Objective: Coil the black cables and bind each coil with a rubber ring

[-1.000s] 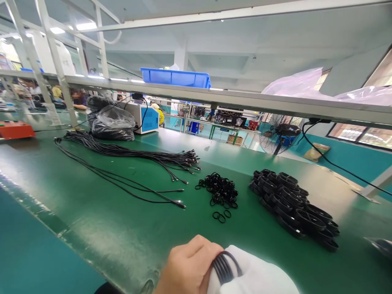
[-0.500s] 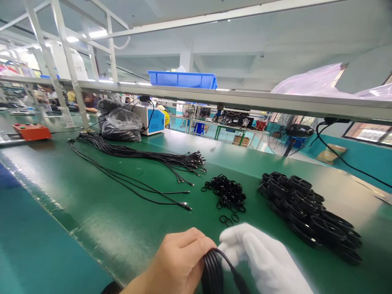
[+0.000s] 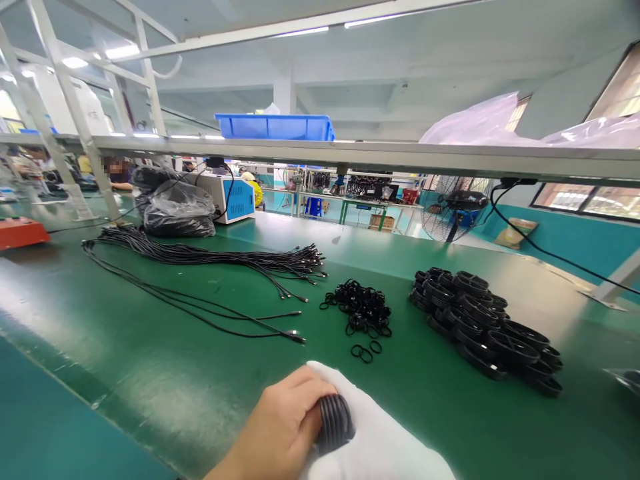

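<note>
**Both hands close around the coiled cable**

The bare left hand [image 3: 280,430] curls its grip over the coiled black cable [image 3: 334,421], fingers wrapped down on the coil's left side; the white-gloved right hand [image 3: 373,437] cups the coil from beneath and from the right, its fingers pressed against the loops, so the coil is pinched between the two hands; half a second ago the gloved hand stood apart from the coil with fingers spread and a loose end with a plug trailing below, and now it has closed in, the plug end no longer showing; the coil also looks tighter and more bunched than the wider loop seen a second ago.

The coil sits low in the middle of the view, held over the near edge of the green worktop [image 3: 150,373]; its loops stand on edge, the strands running roughly away from the person and arching over the top; which way its ends point cannot be told.

Beyond the hands lie a few loose black rings [image 3: 363,350], then a heap of black bands [image 3: 361,307]; to the right, a pile of finished cable coils [image 3: 483,330]; to the left, a long bundle of straight black cables [image 3: 220,255], plug ends pointing right.
</note>
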{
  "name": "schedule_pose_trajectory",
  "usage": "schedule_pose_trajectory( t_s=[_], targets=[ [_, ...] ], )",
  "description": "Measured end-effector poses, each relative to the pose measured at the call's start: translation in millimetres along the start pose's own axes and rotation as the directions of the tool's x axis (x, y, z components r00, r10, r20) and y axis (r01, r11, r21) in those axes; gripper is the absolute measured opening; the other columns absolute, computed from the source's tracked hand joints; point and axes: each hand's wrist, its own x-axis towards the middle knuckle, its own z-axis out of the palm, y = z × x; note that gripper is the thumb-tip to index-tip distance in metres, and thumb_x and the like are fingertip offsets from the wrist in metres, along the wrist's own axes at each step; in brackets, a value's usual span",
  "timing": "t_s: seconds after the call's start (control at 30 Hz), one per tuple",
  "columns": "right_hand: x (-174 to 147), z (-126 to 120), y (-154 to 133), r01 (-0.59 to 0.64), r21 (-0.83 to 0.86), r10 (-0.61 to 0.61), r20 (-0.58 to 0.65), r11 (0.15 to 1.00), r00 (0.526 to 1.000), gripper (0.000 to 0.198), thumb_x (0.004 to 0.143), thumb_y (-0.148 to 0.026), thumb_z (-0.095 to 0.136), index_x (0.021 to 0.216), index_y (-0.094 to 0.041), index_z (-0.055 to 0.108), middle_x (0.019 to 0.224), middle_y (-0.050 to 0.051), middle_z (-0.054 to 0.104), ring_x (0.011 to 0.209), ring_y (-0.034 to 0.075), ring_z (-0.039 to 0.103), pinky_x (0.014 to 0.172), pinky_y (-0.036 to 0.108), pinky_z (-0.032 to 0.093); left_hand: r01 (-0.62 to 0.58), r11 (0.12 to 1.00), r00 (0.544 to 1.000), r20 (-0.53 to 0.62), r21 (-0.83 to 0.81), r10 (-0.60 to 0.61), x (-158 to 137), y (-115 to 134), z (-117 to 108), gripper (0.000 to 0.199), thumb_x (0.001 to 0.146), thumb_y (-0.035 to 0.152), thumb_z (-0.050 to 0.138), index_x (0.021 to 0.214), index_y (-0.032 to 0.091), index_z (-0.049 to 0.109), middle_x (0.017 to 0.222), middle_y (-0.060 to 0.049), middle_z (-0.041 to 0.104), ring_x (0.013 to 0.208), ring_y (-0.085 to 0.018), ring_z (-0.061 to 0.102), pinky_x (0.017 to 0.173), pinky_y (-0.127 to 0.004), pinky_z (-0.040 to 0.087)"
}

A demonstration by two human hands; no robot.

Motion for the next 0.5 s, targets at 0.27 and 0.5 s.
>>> schedule_pose_trajectory(
  t_s=[0.27,0.5],
  targets=[
    [-3.5,3.3,-5.3,-0.113,0.173,0.108,0.035,0.978,0.994,0.033,0.056,-0.027,0.070,0.080,-0.007,0.063,0.066,0.007,0.063,0.058,0.016,0.063,0.056,0.028,0.051,0.436,0.859,0.899,0.075,-0.268,-0.432,8.9,9.8,-3.1,0.014,0.074,0.018,0.049,0.088,0.020,0.052,0.061,0.007,0.051,0.053,-0.011,0.049,0.050,-0.022,0.040],
    [-1.5,7.0,-0.1,-0.140,0.185,0.145,-0.014,0.973,0.989,0.035,0.054,-0.030,0.072,0.078,-0.006,0.063,0.058,0.007,0.063,0.051,0.015,0.061,0.052,0.027,0.051,0.523,0.797,0.844,0.056,-0.300,-0.533,13.0,3.6,8.0,0.011,0.069,0.024,0.053,0.079,0.020,0.050,0.056,0.009,0.048,0.046,-0.009,0.045,0.044,-0.021,0.036]
  ],
)
